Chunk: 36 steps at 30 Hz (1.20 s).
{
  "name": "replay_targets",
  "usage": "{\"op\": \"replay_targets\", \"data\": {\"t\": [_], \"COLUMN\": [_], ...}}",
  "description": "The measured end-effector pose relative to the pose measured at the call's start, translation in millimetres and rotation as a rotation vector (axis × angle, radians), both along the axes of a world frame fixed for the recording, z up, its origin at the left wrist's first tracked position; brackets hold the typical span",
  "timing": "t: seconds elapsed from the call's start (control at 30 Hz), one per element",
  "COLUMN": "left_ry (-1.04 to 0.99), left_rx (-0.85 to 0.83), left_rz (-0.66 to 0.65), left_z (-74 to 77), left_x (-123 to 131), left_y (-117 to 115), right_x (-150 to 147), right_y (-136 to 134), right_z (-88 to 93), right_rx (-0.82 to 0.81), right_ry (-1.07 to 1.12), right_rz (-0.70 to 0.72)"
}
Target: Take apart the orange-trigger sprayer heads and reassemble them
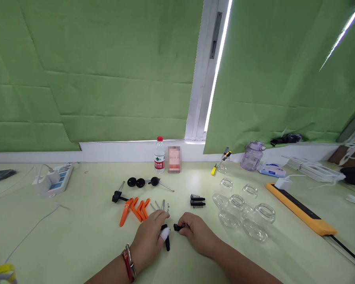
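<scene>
My left hand (152, 233) reaches over the table with its fingers stretched forward and the white-wrapped thumb apart from them. Its fingertips are just below several thin metal rods (163, 205) and small clear bits. A black plastic piece (167, 243) lies partly covered by that thumb; whether the thumb presses on it cannot be told. My right hand (198, 233) pinches a small black plastic part (176, 227) between thumb and fingers. Several orange handles (136, 210) lie left of my hands. Black pieces with springs (197, 201) lie beyond my right hand.
Black round knobs (140, 182) and a black part with a rod (117, 196) lie further back. Several clear glass vessels (236, 213) stand right, near an orange power strip (301, 209). A water bottle (159, 156) and purple jug (252, 156) stand at the wall. A white power strip (60, 179) lies left.
</scene>
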State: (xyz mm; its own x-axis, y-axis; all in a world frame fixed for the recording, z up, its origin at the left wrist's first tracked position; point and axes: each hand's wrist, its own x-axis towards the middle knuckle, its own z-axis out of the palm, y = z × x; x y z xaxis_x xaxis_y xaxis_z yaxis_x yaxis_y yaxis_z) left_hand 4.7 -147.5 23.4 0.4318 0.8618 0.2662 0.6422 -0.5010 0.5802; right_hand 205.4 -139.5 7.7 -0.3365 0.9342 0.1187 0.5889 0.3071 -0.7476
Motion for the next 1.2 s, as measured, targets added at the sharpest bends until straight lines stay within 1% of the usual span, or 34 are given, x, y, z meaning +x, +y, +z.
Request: {"op": "replay_targets", "data": {"t": [0.1,0.13,0.2,0.27,0.33,0.37,0.43,0.53,0.6,0.67,0.83,1.03,1.2], "left_ry": [0.003,0.006,0.007,-0.003,-0.012,-0.019,-0.039,-0.081,-0.096,-0.097,-0.089,-0.084,-0.089], "left_rx": [0.043,0.043,0.046,0.056,0.062,0.063,0.057,0.031,0.012,0.002,0.001,-0.001,0.002], "left_rz": [-0.129,-0.155,-0.160,-0.138,-0.132,-0.129,-0.116,-0.087,-0.086,-0.093,-0.103,-0.105,-0.106], "left_z": [1.9,2.1,1.7,0.8,-0.1,-0.4,-0.2,0.7,1.3,1.7,1.6,-0.2,1.0], "left_x": [5,7,11,13,13,13,11,9,8,8,8,6,7], "left_y": [-3,-4,-4,-5,-5,-5,-5,-6,-6,-6,-6,-6,-5], "right_x": [-3,-5,-7,-8,-5,-2,7,25,36,43,47,45,38], "right_y": [-1,-1,-1,0,2,3,9,21,29,36,40,39,34], "right_z": [-6.8,-9.0,-11.7,-11.4,-8.1,-5.7,-0.6,3.9,3.5,0.9,-5.8,-7.0,-6.3], "right_rx": [-0.102,-0.126,-0.164,-0.186,-0.166,-0.127,-0.005,0.163,0.210,0.228,0.224,0.210,0.205], "right_ry": [0.244,0.305,0.387,0.413,0.370,0.320,0.182,-0.028,-0.143,-0.235,-0.348,-0.353,-0.343], "right_rz": [0.055,0.075,0.112,0.135,0.137,0.115,0.023,-0.182,-0.271,-0.308,-0.291,-0.267,-0.207]}}
